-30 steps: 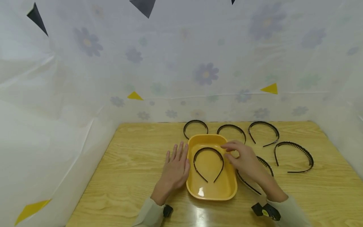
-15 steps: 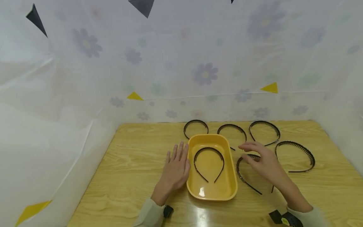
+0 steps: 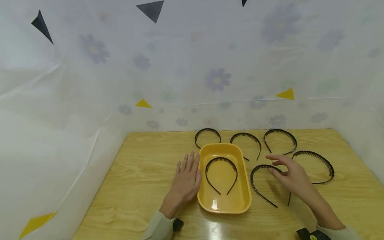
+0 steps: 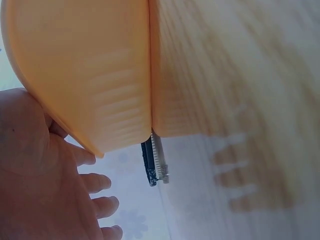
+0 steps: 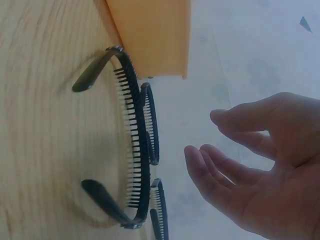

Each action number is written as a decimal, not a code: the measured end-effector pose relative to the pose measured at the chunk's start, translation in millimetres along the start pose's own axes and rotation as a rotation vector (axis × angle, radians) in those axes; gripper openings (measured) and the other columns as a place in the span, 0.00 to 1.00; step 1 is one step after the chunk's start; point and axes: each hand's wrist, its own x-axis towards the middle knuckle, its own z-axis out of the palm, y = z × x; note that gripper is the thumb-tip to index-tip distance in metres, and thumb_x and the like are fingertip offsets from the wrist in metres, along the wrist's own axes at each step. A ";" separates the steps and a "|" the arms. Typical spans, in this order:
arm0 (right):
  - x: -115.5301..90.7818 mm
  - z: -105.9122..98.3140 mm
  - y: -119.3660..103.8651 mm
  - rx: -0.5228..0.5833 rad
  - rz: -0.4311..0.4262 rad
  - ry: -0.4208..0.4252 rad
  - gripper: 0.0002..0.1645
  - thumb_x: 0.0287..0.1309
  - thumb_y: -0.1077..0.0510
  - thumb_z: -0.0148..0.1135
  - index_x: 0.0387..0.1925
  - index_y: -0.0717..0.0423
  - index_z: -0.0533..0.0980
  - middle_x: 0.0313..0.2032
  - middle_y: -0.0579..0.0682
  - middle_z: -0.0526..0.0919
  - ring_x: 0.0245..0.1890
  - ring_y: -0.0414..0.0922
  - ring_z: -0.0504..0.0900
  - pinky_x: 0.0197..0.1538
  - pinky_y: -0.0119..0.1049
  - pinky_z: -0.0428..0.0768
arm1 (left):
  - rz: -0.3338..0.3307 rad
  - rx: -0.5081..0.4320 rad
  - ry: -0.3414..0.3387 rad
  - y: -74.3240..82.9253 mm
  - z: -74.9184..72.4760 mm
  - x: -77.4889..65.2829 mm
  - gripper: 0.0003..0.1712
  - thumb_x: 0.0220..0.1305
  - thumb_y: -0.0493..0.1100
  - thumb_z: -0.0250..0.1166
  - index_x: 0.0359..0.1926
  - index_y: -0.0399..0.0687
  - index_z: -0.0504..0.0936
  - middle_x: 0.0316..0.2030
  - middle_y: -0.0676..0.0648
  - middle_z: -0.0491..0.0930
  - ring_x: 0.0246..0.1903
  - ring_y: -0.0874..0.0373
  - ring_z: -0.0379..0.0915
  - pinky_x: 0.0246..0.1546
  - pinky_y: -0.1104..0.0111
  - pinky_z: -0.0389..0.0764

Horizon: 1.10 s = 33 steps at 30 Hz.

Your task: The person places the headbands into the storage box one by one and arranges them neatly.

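A yellow plastic tray (image 3: 210, 203) stands on the table with one black toothed headband (image 3: 221, 159) lying inside it. My left hand (image 3: 185, 180) rests against the tray's left side, fingers straight; in the left wrist view the hand (image 4: 45, 175) touches the tray wall (image 4: 100, 90). Over a second black headband (image 3: 261, 193), right of the tray, hovers my right hand (image 3: 295, 176) with nothing in it. In the right wrist view, thumb and fingers of that hand (image 5: 265, 165) are bent and apart, clear of the toothed headband (image 5: 137, 145).
Behind the tray lie two headbands, one at the back (image 3: 207, 129) and one partly hidden by the tray's corner (image 3: 246, 134). Further right are another headband (image 3: 280, 130) and one beyond my right hand (image 3: 327, 163). A flowered white sheet (image 3: 192, 66) closes off the table's back and sides.
My right hand has moved right, from above the tray's right rim to above the headband beside it. The left hand and the headband in the tray have stayed in place.
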 end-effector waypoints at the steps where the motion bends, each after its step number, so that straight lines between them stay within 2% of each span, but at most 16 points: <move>1: -0.1 0.3 1.6 -0.006 0.000 0.002 0.29 0.57 0.71 0.72 0.60 0.59 0.79 0.55 0.59 0.81 0.47 0.47 0.82 0.34 0.32 0.85 | 0.001 0.000 -0.001 0.0 -0.1 -0.3 0.33 0.84 0.50 0.35 0.83 0.48 0.45 0.82 0.45 0.37 0.80 0.45 0.31 0.76 0.42 0.41; 5: -0.8 0.8 8.0 -0.017 -0.001 0.014 0.28 0.56 0.72 0.73 0.59 0.60 0.79 0.54 0.62 0.80 0.46 0.60 0.82 0.34 0.39 0.87 | 0.010 -0.001 0.002 0.4 -0.4 -0.4 0.33 0.84 0.49 0.36 0.83 0.47 0.45 0.82 0.44 0.37 0.80 0.44 0.32 0.76 0.41 0.41; 9: -1.6 0.0 15.1 -0.024 -0.001 0.020 0.26 0.54 0.73 0.73 0.56 0.62 0.80 0.52 0.65 0.80 0.45 0.65 0.82 0.33 0.44 0.86 | 0.017 -0.001 0.010 0.4 0.1 -0.5 0.33 0.83 0.48 0.38 0.83 0.46 0.46 0.81 0.43 0.39 0.80 0.42 0.33 0.75 0.40 0.42; 16: -1.8 -6.2 22.1 -0.052 0.020 -0.023 0.25 0.56 0.73 0.71 0.56 0.63 0.79 0.52 0.64 0.80 0.47 0.65 0.82 0.34 0.39 0.86 | 0.009 -0.014 0.001 -0.3 -0.1 -0.6 0.33 0.84 0.49 0.36 0.83 0.47 0.45 0.82 0.44 0.38 0.80 0.44 0.32 0.75 0.41 0.41; 23: -3.0 -8.4 27.1 -0.061 0.021 -0.044 0.24 0.56 0.73 0.71 0.56 0.64 0.78 0.53 0.66 0.79 0.47 0.67 0.81 0.34 0.44 0.86 | 0.008 -0.017 -0.002 -0.8 -1.4 -0.4 0.34 0.84 0.49 0.37 0.83 0.48 0.45 0.82 0.45 0.38 0.80 0.45 0.31 0.76 0.41 0.41; 33: -6.3 -8.2 33.5 -0.045 0.079 -0.115 0.25 0.57 0.74 0.71 0.56 0.64 0.77 0.55 0.67 0.78 0.50 0.68 0.79 0.37 0.45 0.86 | 0.012 -0.025 -0.003 0.5 -1.7 -0.7 0.34 0.84 0.49 0.36 0.83 0.47 0.44 0.82 0.44 0.37 0.80 0.44 0.31 0.76 0.41 0.41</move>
